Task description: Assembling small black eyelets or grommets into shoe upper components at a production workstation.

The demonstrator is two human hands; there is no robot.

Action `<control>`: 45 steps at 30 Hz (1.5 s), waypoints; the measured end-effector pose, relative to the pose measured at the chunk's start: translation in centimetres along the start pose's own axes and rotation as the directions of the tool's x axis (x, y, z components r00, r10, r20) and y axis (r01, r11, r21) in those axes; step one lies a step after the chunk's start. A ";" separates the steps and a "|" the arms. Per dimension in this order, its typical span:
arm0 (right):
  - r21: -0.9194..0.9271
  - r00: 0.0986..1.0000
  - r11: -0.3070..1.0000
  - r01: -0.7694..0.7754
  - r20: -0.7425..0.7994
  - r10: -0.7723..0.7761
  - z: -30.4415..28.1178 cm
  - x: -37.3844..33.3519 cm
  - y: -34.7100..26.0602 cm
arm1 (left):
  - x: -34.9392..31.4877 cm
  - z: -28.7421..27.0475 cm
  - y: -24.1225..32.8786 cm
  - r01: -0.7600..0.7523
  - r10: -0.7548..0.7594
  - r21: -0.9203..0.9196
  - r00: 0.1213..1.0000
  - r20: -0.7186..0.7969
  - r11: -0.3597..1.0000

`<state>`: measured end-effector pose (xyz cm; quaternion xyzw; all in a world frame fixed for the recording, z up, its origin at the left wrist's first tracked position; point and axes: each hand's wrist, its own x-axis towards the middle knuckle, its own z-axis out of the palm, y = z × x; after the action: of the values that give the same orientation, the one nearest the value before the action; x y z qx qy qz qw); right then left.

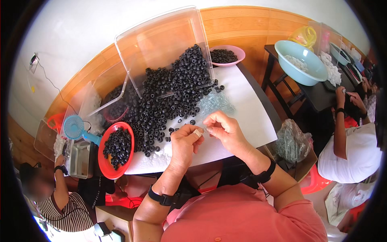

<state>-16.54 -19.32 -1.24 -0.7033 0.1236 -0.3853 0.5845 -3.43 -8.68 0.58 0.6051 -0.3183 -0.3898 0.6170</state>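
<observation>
My left hand (pixel 185 143) is held over the front of the white table sheet, fingers curled in a pinch. A pale wrap (pixel 198 132) sits on its thumb. Close beside it, my right hand (pixel 225 131) pinches thumb against forefinger, its tips near the left fingertips. Whatever is between the fingers of either hand is too small to make out. Just beyond them lies a large heap of black ring-shaped pieces (pixel 161 94), spilling from a tipped clear plastic bin (pixel 161 34). Next to the heap, small clear pieces (pixel 216 103) are spread on the white sheet (pixel 254 109).
A red bowl (pixel 106 171) of black pieces stands at the left, near a blue handheld fan (pixel 74 127). A pink bowl (pixel 240 51) sits at the back. Right of the table are a bagged box (pixel 293 141) and a light-blue basin (pixel 310 78). People work on both sides.
</observation>
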 end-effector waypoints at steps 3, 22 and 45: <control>0.063 1.000 0.998 -0.025 -0.003 0.025 0.1 -0.1 0.3 | -0.2 -0.1 -0.1 -0.022 0.023 0.053 0.999 -0.026 0.998; 0.152 0.981 0.978 -0.141 -0.113 0.158 -0.1 -0.3 -0.3 | -0.2 -0.5 -0.1 -0.047 0.052 0.053 0.993 -0.103 0.997; -0.052 1.000 0.999 0.011 0.013 -0.010 2.1 -0.1 -2.3 | -1.9 -0.3 -0.3 -0.373 0.417 0.365 0.908 -0.045 0.853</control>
<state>-15.81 -17.09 0.77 -0.7213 0.1264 -0.3807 0.5646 -4.16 -6.94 0.45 0.6488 -0.4613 -0.1541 0.5852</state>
